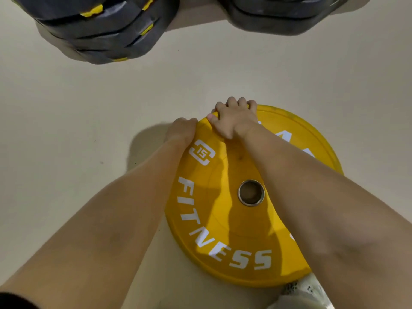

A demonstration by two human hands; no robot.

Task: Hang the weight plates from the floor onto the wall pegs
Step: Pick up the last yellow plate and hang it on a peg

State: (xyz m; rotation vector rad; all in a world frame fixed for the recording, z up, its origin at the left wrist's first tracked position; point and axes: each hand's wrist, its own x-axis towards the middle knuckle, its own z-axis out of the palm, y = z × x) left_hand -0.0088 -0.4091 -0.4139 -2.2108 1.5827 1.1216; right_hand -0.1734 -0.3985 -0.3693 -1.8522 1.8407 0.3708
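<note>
Plate (pixel 223 230) in left grip (pixel 181 130), right grip (pixel 231 119)

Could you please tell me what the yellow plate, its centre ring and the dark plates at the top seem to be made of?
The yellow plate looks like matte rubber or urethane: even colour, printed white lettering. Its centre ring is metal, likely steel, glinting silvery. The dark plates seem black rubber-coated, dull, with yellow inserts; too blurred to be sure.
</note>
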